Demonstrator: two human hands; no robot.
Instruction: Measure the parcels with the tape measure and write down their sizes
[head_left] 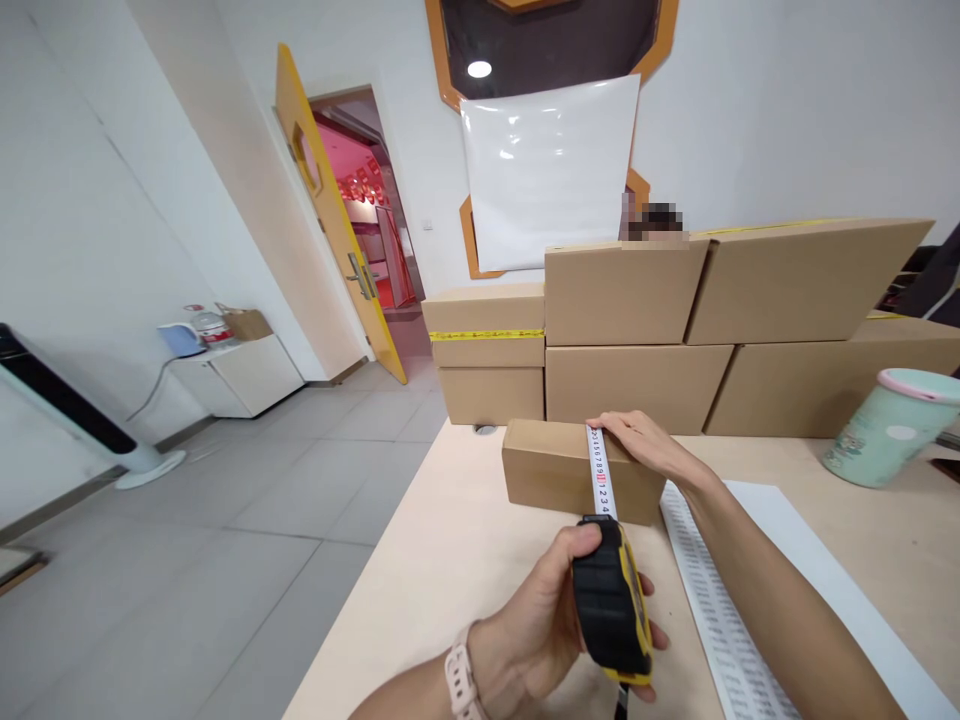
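Note:
My left hand, with a pale watch strap on its wrist, is wrapped round a black and yellow tape measure. Its white blade is drawn out across a small cardboard box on the table. At the blade's far end, my right hand pinches the tip against the box's far top edge. Under my right forearm lies a printed sheet with rows of small text.
Large cardboard boxes stand stacked along the table's back, and part of a person's head shows above them. A mint green bin leans at the right. Grey tiled floor lies left of the wooden table.

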